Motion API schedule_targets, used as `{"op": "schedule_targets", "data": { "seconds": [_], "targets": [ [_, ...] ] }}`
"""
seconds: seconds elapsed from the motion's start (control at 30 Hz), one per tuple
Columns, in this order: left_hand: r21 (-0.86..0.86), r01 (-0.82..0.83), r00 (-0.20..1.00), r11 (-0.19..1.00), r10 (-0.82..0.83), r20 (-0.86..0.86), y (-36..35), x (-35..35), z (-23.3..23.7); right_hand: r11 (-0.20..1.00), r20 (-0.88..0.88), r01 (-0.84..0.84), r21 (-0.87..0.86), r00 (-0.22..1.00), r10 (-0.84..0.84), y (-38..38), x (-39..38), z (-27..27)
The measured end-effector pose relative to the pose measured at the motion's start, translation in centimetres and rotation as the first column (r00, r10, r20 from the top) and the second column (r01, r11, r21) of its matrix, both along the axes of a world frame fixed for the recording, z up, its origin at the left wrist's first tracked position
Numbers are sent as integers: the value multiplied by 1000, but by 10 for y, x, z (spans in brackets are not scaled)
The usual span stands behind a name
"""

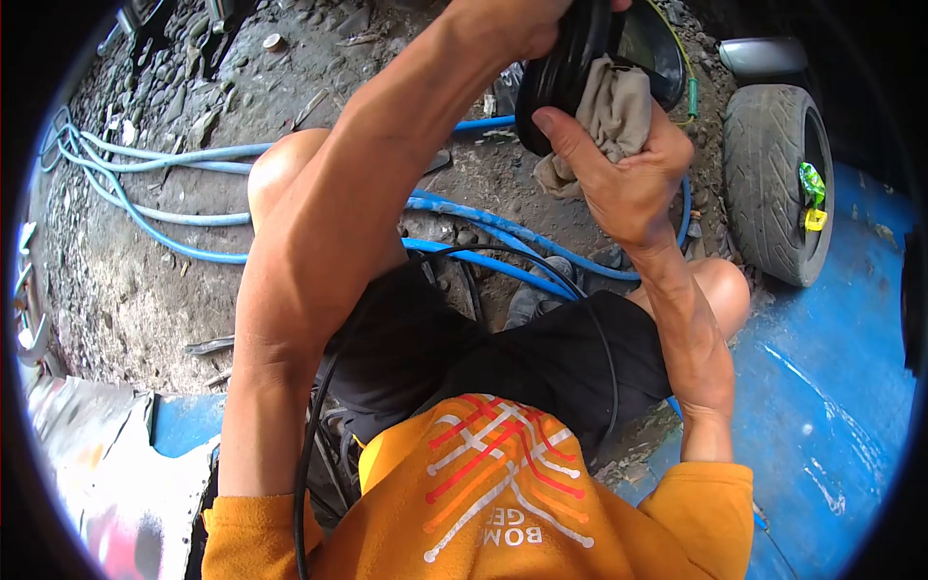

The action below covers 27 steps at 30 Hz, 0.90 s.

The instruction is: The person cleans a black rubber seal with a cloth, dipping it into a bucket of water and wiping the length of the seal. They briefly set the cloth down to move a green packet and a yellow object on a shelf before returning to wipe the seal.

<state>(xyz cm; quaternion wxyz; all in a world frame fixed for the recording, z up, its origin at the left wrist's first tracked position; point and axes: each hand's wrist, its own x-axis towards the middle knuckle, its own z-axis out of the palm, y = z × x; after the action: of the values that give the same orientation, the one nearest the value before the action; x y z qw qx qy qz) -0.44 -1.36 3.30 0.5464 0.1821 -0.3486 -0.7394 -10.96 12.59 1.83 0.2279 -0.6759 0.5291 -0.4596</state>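
While the right hand (638,179) clasps a crumpled beige cloth rag (619,106), the glossy black curved part (553,87) sits just up-left of its thumb, visible long axis slanting up-right; left hand (522,24) nearer its top, grip cropped, can't tell.

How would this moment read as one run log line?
left hand on black part, cropped; right hand holds beige cloth against it; blue hose nearby
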Motion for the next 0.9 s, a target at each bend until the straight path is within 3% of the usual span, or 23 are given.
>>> {"op": "schedule_targets", "data": {
  "seconds": [0.1,0.2,0.23,0.33,0.43,0.57,0.9],
  "targets": [
    [19,88,994,996,-89,60,3,11,9,997,124,-24,68,992,15,5,-4,6],
    [14,228,969,974,-228,93,0,23,17,991,178,135,-5,975,-132,7,-14,18],
    [29,251,960,968,-252,120,-2,25,16,984,287,176,30,941,-177,5,-18,22],
    [79,301,927,950,-311,209,-3,29,16,946,566,247,211,758,-324,-2,-37,23],
    [7,390,899,921,-382,216,-5,26,-3,908,800,263,325,435,-413,-18,-57,15],
    [-38,313,844,949,-260,470,2,25,1,803,775,385,455,272,-570,-29,-103,7],
    [-80,270,813,959,-183,553,6,26,15,811,755,423,404,346,-557,-39,-128,16]
  ]
}}
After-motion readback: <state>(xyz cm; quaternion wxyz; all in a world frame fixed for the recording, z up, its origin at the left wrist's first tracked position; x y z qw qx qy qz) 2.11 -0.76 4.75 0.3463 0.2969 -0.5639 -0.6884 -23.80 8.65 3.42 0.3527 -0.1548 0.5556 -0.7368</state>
